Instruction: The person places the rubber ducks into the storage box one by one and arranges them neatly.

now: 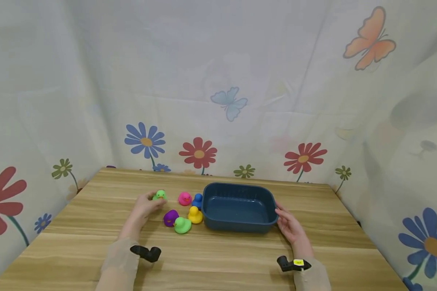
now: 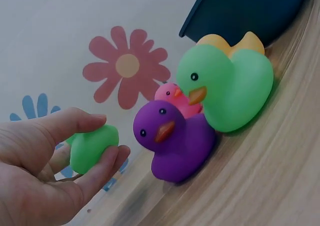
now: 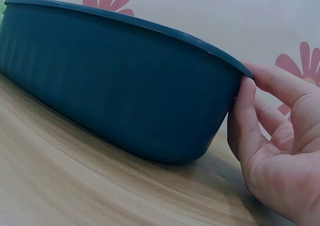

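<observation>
Leftmost green duck [image 1: 160, 195] is pinched by left hand [image 1: 145, 206], grip narrow; tub [image 1: 236, 226] is touched by right hand [image 1: 291, 227], fingers uncurled, presumably for steadiness.

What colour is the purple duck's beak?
The beak is orange-red, clearest in the left wrist view.

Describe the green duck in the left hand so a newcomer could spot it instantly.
Find the dark blue basin on the wooden table. Look left past the pink duck to the left hand, which pinches the green duck. The other green duck sits nearer the viewer, beside the purple duck; only this one is held.
</observation>
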The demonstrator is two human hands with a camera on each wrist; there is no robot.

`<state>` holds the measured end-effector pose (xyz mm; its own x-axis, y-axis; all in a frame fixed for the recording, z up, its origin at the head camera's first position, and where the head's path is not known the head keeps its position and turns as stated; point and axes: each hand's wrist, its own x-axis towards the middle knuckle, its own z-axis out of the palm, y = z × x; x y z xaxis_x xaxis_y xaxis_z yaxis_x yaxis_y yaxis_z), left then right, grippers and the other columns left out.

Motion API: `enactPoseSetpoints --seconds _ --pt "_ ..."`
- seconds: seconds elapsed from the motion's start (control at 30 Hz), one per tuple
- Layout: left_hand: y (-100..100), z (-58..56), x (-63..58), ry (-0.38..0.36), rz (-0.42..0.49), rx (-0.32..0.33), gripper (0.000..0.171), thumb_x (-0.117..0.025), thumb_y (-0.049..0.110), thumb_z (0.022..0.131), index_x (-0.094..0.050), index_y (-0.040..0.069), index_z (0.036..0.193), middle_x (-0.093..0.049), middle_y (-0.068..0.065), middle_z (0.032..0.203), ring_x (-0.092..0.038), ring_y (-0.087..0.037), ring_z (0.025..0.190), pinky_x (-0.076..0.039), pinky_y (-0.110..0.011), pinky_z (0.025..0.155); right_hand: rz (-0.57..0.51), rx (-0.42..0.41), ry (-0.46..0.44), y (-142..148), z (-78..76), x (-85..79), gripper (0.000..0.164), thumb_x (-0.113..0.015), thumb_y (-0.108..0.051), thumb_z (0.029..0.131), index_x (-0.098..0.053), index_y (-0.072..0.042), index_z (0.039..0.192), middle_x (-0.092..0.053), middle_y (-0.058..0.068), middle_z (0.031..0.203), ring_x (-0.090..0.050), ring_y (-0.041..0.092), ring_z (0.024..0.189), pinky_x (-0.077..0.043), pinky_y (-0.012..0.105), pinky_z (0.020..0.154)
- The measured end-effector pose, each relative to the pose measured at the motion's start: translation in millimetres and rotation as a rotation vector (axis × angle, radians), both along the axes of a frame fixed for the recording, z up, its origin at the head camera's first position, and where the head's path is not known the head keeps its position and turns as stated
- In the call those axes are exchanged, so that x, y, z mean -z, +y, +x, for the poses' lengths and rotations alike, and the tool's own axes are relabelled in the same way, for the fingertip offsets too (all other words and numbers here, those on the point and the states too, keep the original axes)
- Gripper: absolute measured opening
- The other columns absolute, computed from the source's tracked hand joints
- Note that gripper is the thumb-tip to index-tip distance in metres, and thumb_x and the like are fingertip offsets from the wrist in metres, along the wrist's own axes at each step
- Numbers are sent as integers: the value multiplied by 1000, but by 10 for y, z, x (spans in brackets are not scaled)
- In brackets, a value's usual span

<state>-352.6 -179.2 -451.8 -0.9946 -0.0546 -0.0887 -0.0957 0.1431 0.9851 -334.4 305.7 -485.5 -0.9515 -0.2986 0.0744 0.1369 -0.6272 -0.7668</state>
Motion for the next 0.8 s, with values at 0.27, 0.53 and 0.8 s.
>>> enactPoseSetpoints --seconds 0.27,0.53,0.8 --pt "168 -21 -74 -13 -5 -7 70 -69 8 89 -33 -8 147 -41 -30 145 -63 -10 94 -53 -27 93 51 -10 28 -21 30 -55 45 -27 4 103 -64 -18 116 -68 -4 102 -67 3 82 -53 10 70" --pt "359 -50 -199 -39 30 -14 72 -70 15 90 -32 -3 149 -39 -26 149 -54 -36 126 -42 -43 109 7 -31 34 12 12 -66 45 -25 5 103 -64 -15 117 -70 -1 99 -69 5 82 -54 12 70" --pt "574 -104 -308 -30 48 -22 77 -75 22 87 -35 1 149 -35 -23 152 -39 -38 136 -31 -49 117 44 -15 23 -12 24 -66 46 -28 4 103 -66 -18 115 -68 -5 98 -66 1 76 -52 9 67"
